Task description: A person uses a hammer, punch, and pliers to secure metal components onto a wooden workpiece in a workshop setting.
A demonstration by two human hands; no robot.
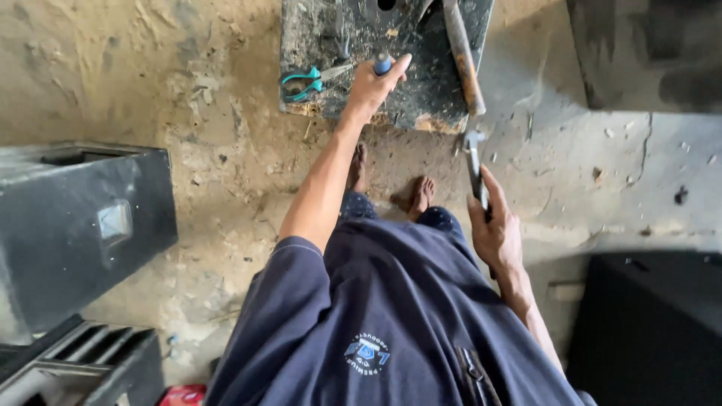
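My left hand point(370, 86) reaches forward over a dark, dirty metal block point(432, 94) on the ground and grips a blue-handled tool point(383, 63) whose working end is hidden. Teal-handled pliers point(304, 81) lie on the block just left of that hand. A long tool with a rusty handle point(462, 56) rests across the block's right side. My right hand point(495, 229) hangs lower by my hip, closed around the handle of a grey metal wrench-like tool point(474, 162) that points towards the block's near right corner.
My bare feet point(421, 195) stand on sandy, cracked concrete just before the block. A black speaker-like box point(75, 225) and a slatted black case point(83, 361) stand at the left. Another black box point(647, 323) sits at the lower right. A red item point(184, 395) lies bottom left.
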